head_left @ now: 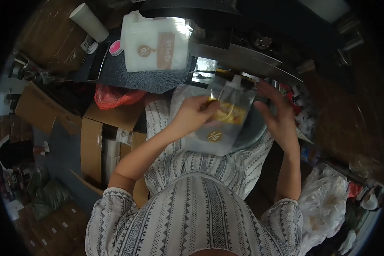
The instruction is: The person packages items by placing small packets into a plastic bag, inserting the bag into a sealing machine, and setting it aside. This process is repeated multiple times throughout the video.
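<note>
White patterned garment point(187, 205): nearest to the camera, covering the lap under the work.
Clear plastic pouch with a white spout and yellow label point(236, 100): over the lap, between the hands, spout end away from the body; I cannot tell whether the gold emblem below it is its own.
Left hand point(194, 114): thumb and fingers drawn together, pinching the pouch's left side.
Right hand point(281, 119): blurred, fingers loosely spread near the pouch's right edge, apparently holding nothing.
Handling: best, I judge, with a light left pinch and the right fingers steadying the opposite edge; thin film probably creases.
Grey fluffy mat point(155, 82): beyond, under a white plastic-wrapped pack with brown print point(158, 47).
White tapered cup point(89, 22): farther off, tilted in view.
</note>
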